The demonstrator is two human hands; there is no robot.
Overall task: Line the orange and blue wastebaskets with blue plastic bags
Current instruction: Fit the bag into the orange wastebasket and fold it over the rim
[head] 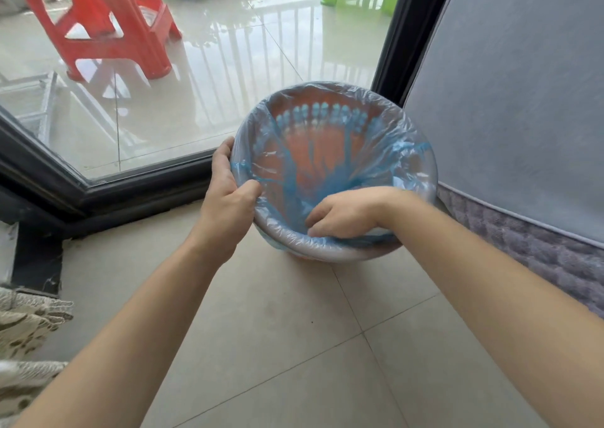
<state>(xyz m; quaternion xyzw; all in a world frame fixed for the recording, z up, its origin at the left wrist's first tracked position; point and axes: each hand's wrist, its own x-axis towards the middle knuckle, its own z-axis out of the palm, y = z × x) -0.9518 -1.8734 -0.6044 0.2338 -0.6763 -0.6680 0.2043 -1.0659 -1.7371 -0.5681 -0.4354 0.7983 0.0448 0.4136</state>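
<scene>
Orange wastebasket sits on the tile floor, tipped toward me, in the corner between the glass door and the grey mattress. Blue plastic bag is already folded over the rim all the way round as far as I can see; the far outside of the rim is hidden. My left hand clamps the near-left rim, thumb inside on the film, fingers wrapped outside, so it's closed on rim plus bag. My right hand is down inside the near wall, fingers curled and pressing the bag; whether it's pinching film or just pushing, I can't tell. Step in hand, I'd say: seating the liner down into the basket. To do it well: keep the left clamp firm so the cuff doesn't slip off the rim, push with flat fingers rather than nails since the film looks thin, work the bunched blue folds toward the bottom, let trapped air out. Blue wastebasket isn't in view, so roughly half the job is left.
</scene>
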